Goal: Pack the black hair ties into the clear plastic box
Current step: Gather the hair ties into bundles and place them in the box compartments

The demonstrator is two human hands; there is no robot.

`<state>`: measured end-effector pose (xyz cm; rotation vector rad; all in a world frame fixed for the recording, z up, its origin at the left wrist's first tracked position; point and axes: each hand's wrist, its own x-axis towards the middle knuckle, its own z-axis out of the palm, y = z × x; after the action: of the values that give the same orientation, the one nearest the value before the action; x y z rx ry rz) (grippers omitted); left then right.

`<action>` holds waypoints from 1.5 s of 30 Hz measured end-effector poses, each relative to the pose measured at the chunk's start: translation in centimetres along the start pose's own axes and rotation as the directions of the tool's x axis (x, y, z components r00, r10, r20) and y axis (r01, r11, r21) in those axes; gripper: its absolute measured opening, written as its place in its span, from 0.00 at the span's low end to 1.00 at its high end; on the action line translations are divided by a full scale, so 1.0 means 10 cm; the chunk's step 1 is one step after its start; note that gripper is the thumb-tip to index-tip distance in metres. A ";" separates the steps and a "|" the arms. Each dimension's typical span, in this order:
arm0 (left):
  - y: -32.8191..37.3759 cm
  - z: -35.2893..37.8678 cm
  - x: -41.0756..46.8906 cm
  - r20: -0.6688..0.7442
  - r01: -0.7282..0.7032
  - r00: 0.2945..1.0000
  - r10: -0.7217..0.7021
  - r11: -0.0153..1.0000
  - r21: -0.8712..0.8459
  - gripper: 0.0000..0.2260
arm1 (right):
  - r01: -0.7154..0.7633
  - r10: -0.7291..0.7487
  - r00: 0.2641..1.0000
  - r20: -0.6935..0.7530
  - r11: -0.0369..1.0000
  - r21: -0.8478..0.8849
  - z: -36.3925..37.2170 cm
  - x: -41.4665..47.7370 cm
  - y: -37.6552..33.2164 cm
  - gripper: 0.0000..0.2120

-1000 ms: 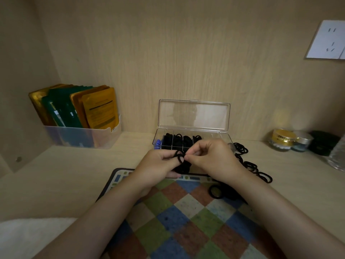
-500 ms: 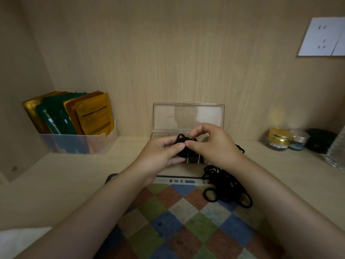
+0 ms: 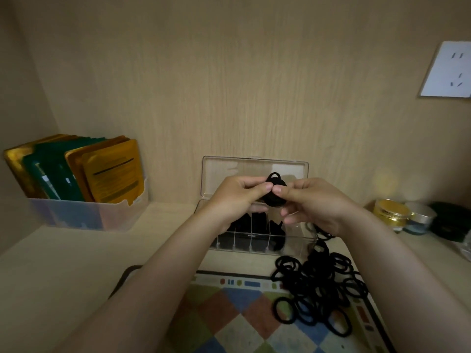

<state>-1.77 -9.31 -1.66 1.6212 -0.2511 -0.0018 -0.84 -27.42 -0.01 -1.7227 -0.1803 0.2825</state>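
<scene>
My left hand (image 3: 237,197) and my right hand (image 3: 316,205) pinch a small bundle of black hair ties (image 3: 275,189) between them, held above the clear plastic box (image 3: 295,242). The box stands open against the back wall with its lid (image 3: 239,169) upright. Its left compartments hold black hair ties; the right end looks empty. A loose pile of black hair ties (image 3: 316,286) lies on the shelf and the mat's edge, just right of the box's front.
A chequered mat (image 3: 237,317) covers the near shelf. At the back left, a translucent bin (image 3: 84,215) holds gold and green sachets. Gold, silver and dark jars (image 3: 392,212) stand at the back right. A white socket (image 3: 448,70) is on the wall.
Both hands have lifted the bundle of ties from the mat up over the open box. The view has moved closer, and the box's compartments now show below the hands.
</scene>
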 end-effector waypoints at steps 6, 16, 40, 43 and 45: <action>-0.14 -0.02 0.07 0.056 -0.111 0.994 0.096 0.889 0.444 0.11 | -0.009 -0.076 0.956 -0.284 0.958 -0.288 0.02 0.14 0.16 0.11; -0.36 -0.14 0.15 0.098 -0.255 0.958 0.268 0.646 0.719 0.12 | -0.217 -0.257 0.893 -0.370 0.474 -0.853 0.28 0.19 0.24 0.07; -0.23 -0.20 0.07 0.030 -0.100 0.993 0.112 0.696 0.711 0.08 | 0.208 -0.247 0.949 0.195 0.029 -0.978 0.16 0.06 0.29 0.20; -0.26 -0.12 0.05 0.155 -0.172 0.985 0.075 0.484 0.858 0.14 | 0.218 -0.231 0.953 0.198 0.063 -0.974 0.16 0.05 0.25 0.14; -0.28 -0.07 0.05 0.175 -0.192 0.981 0.079 0.385 0.903 0.19 | 0.218 -0.288 0.941 0.179 0.110 -0.970 0.12 0.06 0.24 0.17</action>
<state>-0.72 -8.57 -4.31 2.7514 -0.5341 0.2251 -0.72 -26.55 -2.58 -3.0066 -0.7793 -0.2741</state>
